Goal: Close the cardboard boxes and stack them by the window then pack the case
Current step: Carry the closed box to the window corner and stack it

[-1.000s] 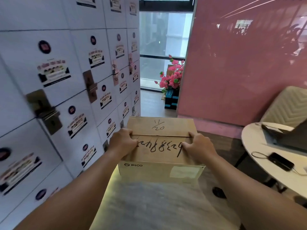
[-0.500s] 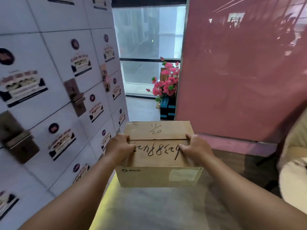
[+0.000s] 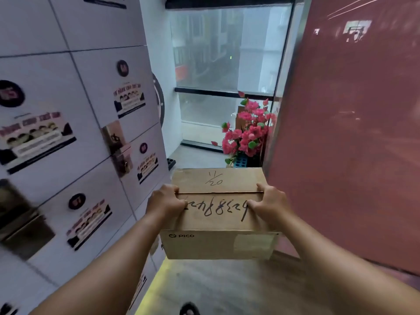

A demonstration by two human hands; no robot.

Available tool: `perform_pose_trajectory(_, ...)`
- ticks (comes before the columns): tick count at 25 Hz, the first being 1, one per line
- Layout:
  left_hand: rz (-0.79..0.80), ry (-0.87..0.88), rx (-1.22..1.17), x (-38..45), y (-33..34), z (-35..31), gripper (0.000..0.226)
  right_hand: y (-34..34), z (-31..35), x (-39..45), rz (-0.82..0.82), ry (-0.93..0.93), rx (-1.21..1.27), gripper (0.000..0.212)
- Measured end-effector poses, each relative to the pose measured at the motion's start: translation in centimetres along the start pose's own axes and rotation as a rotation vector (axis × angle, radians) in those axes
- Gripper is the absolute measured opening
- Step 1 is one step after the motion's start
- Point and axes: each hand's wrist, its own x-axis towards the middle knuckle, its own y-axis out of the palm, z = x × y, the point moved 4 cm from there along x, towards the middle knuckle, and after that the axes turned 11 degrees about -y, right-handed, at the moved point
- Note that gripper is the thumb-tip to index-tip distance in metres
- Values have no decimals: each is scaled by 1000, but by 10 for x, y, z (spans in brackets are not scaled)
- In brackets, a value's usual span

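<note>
1. Cardboard box (image 3: 218,212), flaps folded shut with the seam running across its top, is held in the air short of the window (image 3: 227,64), so closing looks done for this one.
2. Left hand (image 3: 164,201) clasps the box's left edge, fingers curled over the top; right hand (image 3: 269,204) clasps the right edge the same way.
3. No stack shows on the floor below the window; stacking appears not yet done, and the case is out of view.
4. Box contents are hidden. Pink flowers (image 3: 247,133) stand in a blue holder (image 3: 241,163) at the window's right.
</note>
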Motion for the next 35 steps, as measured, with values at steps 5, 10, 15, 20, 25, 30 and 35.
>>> perform_pose_trajectory(5, 40, 16, 11, 180, 20, -38, 36, 18, -5, 171, -12, 20, -16, 63)
perform_pose_trajectory(10, 25, 36, 19, 335, 22, -90, 40, 19, -10, 324, -53, 6, 5, 60)
perform_pose_trajectory(15, 33, 31, 25, 479, 57, -133, 40, 44, -39, 483, -44, 43, 39, 50)
perform_pose_trajectory(20, -14, -55, 18, 612, 80, -170, 35, 68, -55, 652, -37, 1, 44, 46)
perform_pose_trajectory(25, -51, -134, -31, 738, 86, -187, 37, 94, -54, 801, 25, -41, 62, 44)
perform_pose_trajectory(30, -22, -206, -39, 864, 109, -177, 45, 143, -57, 924, 87, -57, 72, 50)
perform_pose_trajectory(35, 26, -228, -48, 1011, 133, -160, 40, 201, -51, 1052, 138, 1, 85, 51)
